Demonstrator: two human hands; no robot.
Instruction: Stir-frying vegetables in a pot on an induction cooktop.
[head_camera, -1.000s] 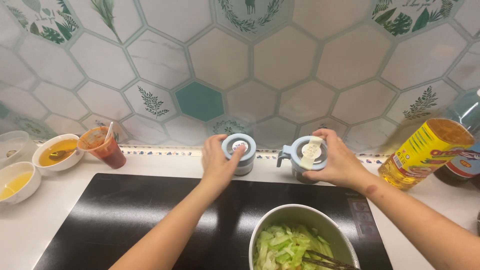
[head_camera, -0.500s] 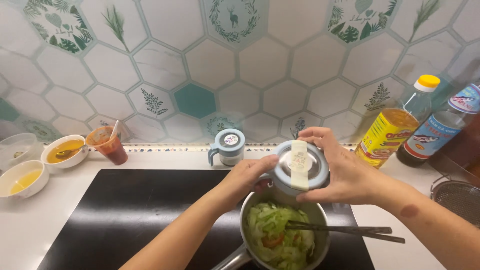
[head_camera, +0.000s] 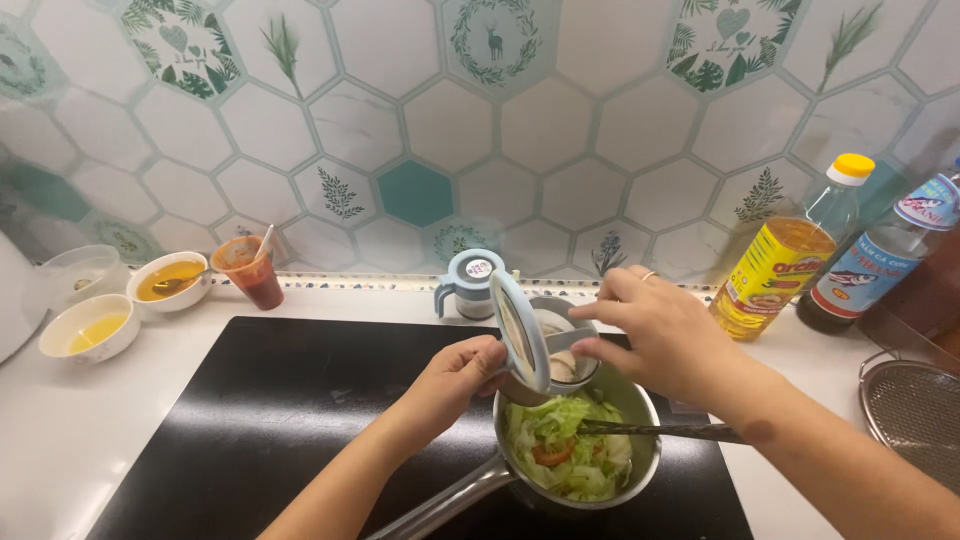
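Seasoning jar (head_camera: 545, 350) sits tilted above the pot (head_camera: 640, 420) of lettuce and tomato on the black cooktop (head_camera: 270, 420). Your left hand (head_camera: 455, 380) grips its side, lid flipped open, while your right hand (head_camera: 660, 335) pinches the small spoon (head_camera: 575, 345) inside. A second jar (head_camera: 470, 285) stands on the counter (head_camera: 60, 430) behind.

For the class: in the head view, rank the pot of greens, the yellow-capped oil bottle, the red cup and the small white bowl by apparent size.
1. pot of greens, though it sits nearest the camera.
2. yellow-capped oil bottle.
3 and 4. red cup and small white bowl look alike; no ranking.
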